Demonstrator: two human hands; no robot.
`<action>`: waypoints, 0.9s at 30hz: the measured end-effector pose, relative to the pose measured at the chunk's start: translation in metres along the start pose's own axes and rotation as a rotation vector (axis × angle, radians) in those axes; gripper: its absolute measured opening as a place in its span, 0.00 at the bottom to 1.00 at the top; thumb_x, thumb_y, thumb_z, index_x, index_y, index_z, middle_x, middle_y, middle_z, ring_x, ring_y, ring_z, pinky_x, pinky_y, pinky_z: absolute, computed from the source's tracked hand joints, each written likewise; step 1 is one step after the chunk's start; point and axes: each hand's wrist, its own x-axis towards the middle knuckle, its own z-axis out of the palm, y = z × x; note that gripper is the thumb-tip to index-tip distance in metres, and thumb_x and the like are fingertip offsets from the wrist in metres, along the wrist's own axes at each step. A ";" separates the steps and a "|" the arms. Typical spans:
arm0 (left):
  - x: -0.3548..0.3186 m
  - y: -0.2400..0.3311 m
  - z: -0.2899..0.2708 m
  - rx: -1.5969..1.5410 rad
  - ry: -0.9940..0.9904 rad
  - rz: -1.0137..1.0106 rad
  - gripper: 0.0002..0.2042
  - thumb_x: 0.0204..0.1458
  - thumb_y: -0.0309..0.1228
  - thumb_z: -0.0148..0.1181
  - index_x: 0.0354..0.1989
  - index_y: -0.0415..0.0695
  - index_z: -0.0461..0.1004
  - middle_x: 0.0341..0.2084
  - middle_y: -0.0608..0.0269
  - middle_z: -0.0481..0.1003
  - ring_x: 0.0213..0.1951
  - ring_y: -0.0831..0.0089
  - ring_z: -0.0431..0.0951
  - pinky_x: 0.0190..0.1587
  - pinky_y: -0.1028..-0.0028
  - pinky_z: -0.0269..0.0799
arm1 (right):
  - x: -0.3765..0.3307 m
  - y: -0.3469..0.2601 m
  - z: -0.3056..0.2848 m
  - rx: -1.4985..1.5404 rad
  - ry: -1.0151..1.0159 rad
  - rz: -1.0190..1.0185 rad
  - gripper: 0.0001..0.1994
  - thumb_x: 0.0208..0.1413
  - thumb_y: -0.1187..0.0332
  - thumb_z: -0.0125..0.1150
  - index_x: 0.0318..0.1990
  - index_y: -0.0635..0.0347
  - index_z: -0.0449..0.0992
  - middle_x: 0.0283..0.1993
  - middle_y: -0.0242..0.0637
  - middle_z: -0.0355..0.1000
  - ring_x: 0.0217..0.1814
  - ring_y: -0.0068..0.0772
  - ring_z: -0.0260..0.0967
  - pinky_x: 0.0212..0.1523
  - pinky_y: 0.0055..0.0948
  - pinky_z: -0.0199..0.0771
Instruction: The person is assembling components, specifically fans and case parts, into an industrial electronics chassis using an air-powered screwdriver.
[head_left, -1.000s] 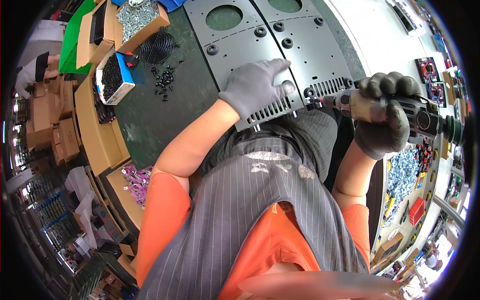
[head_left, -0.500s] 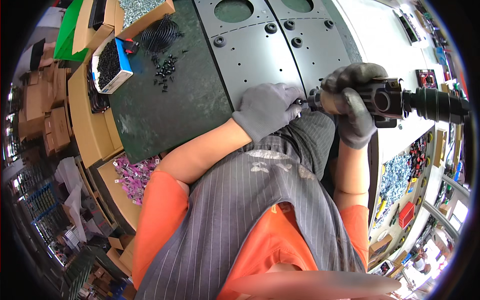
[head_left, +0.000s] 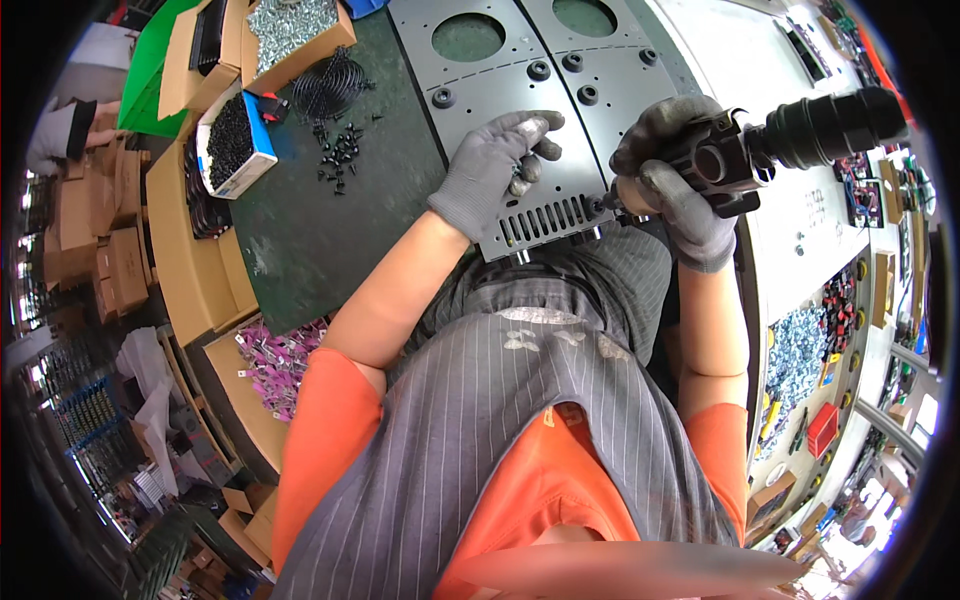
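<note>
My right hand [head_left: 685,190], in a dark grey glove, is wrapped around a black power screwdriver [head_left: 718,165]. The driver's bit end meets the right end of a slotted strip [head_left: 545,222] along the near edge of a grey sheet-metal panel [head_left: 530,105]. Small silver posts [head_left: 522,257] stick out from that strip toward my lap. Above the panel's near left part, my left hand [head_left: 490,170] is raised with its gloved fingers curled; whatever lies inside them is hidden. A second metal panel [head_left: 625,110] lies alongside on the right, and both carry black round feet [head_left: 588,95].
Loose black screws [head_left: 340,150] and black wire fan guards [head_left: 328,85] lie on the dark green mat [head_left: 290,240]. A box of black screws [head_left: 232,140] and a carton of silver fasteners [head_left: 290,35] stand far left. Pink-purple parts [head_left: 280,370] fill a carton by my left elbow.
My left hand has moved up and left, off the panel's near edge, uncovering the slotted strip. My right hand with the power screwdriver has shifted slightly left, and the driver's rear end has swung farther away.
</note>
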 end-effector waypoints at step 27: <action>-0.016 -0.018 0.041 -0.044 0.039 -0.217 0.21 0.60 0.46 0.45 0.22 0.43 0.67 0.10 0.67 0.64 0.09 0.81 0.60 0.10 0.83 0.50 | 0.000 -0.024 -0.017 0.379 0.039 -0.446 0.21 0.41 0.72 0.60 0.46 0.53 0.65 0.35 0.36 0.64 0.32 0.35 0.66 0.33 0.39 0.71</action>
